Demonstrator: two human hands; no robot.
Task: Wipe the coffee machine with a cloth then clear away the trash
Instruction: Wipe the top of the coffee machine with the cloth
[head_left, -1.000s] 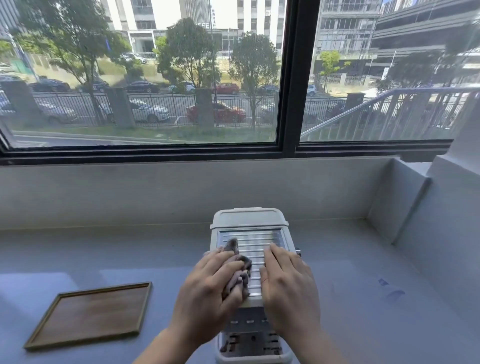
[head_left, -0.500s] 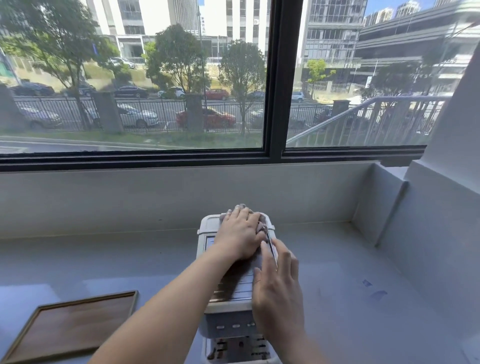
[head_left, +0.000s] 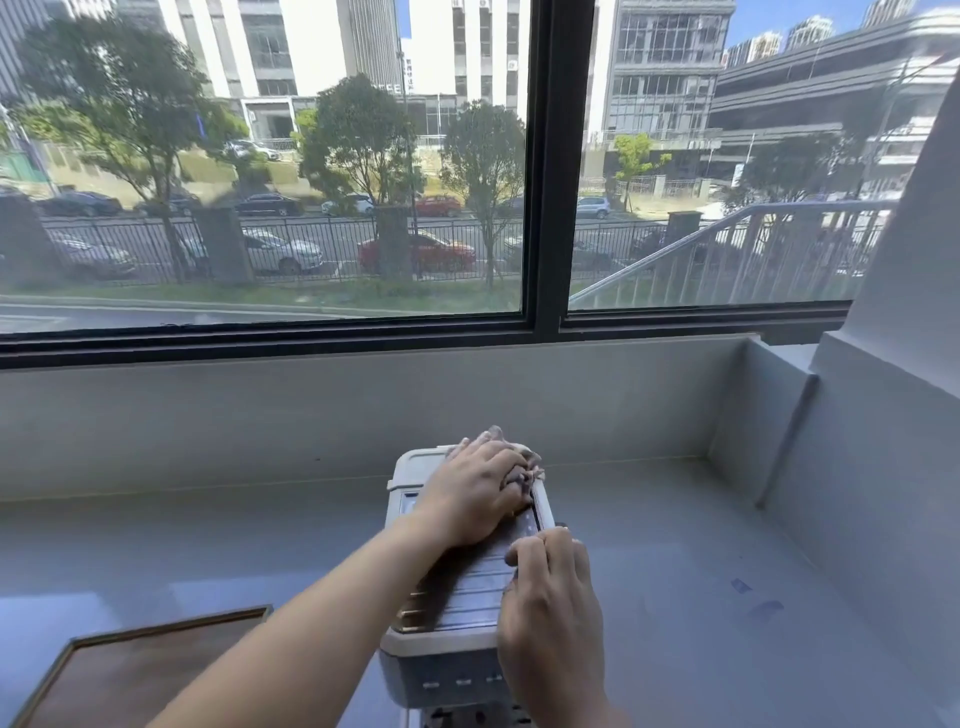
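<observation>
The left hand (head_left: 475, 496) is pressing the bunched cloth (head_left: 531, 464) onto the rear top of the coffee machine (head_left: 467, 587), which is standing on the table (head_left: 701, 597), with its fingers curving over the cloth. The right hand (head_left: 550, 608) is gripping the machine's right edge with curled fingers.

Daylight floods through the window (head_left: 260, 182) at twelve o'clock; the wall (head_left: 260, 415) beneath sits in cool shade. A pale sheen lies on the counter (head_left: 156, 551) toward eight o'clock. A forearm (head_left: 311, 613) shadows the coffee machine (head_left: 472, 587). Edges bow at three and nine; detail is soft.
</observation>
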